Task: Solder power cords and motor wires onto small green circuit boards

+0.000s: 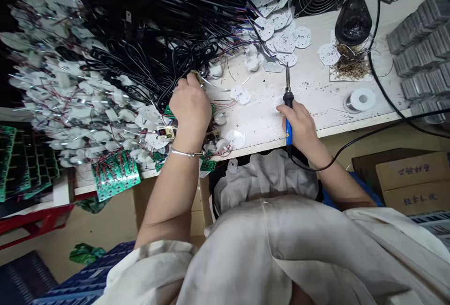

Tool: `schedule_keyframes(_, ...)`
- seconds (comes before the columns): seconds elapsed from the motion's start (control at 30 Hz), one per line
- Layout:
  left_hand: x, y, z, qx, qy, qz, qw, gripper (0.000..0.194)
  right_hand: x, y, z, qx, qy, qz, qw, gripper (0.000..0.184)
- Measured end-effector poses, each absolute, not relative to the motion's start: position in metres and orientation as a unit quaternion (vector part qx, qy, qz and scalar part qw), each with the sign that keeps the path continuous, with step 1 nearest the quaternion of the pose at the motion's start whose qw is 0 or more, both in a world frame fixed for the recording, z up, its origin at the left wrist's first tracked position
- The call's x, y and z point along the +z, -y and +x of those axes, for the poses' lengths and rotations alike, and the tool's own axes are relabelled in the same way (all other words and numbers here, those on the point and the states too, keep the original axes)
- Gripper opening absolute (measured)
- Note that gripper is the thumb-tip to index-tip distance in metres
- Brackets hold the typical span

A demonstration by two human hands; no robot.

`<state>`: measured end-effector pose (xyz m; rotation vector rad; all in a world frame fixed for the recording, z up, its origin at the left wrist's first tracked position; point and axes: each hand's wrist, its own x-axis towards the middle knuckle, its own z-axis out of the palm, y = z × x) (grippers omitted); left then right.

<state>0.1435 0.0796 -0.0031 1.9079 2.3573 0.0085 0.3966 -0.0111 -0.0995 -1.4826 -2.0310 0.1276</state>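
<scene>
On the bench, black cables lie heaped at the far left, probably so that the left hand reaches them easily; its fingers bend at the heap's near edge, but I cannot tell what they grip. The right hand grasps the iron, pointing it far, apparently to keep heat from the body, with solder at right.
</scene>
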Motion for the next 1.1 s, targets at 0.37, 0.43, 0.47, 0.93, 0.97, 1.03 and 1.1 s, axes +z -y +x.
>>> schedule_keyframes(0.37, -0.004, -0.121, 0.158, -0.052, -0.816, 0.576, 0.013, 0.052, -0.095, 0.01, 0.398, 0.041, 0.773, -0.584, 0.246, 0.032)
schedule_keyframes(0.43, -0.004, -0.125, 0.156, -0.036, -0.821, 0.57, 0.018, 0.048, -0.097, 0.009, 0.399, 0.032, 0.773, -0.579, 0.257, 0.031)
schedule_keyframes(0.47, -0.004, -0.125, 0.153, -0.028, -0.819, 0.572, 0.022, 0.046, -0.099, 0.009, 0.399, 0.031, 0.772, -0.577, 0.264, 0.031)
schedule_keyframes(0.93, -0.003, -0.064, 0.118, 0.329, -0.593, 0.52, 0.519, 0.04, -0.101, 0.006, 0.391, 0.049, 0.769, -0.582, 0.26, 0.035)
schedule_keyframes(0.97, -0.013, -0.053, 0.126, 0.333, -0.603, 0.502, 0.523, 0.039, -0.1, 0.005, 0.391, 0.049, 0.771, -0.58, 0.26, 0.034)
schedule_keyframes(1.03, -0.031, -0.032, 0.138, 0.333, -0.641, 0.499, 0.478, 0.04, -0.099, 0.004, 0.39, 0.055, 0.777, -0.572, 0.259, 0.033)
schedule_keyframes(1.1, -0.04, -0.017, 0.146, 0.286, -0.683, 0.569, 0.358, 0.046, -0.097, 0.003, 0.388, 0.075, 0.781, -0.564, 0.259, 0.033)
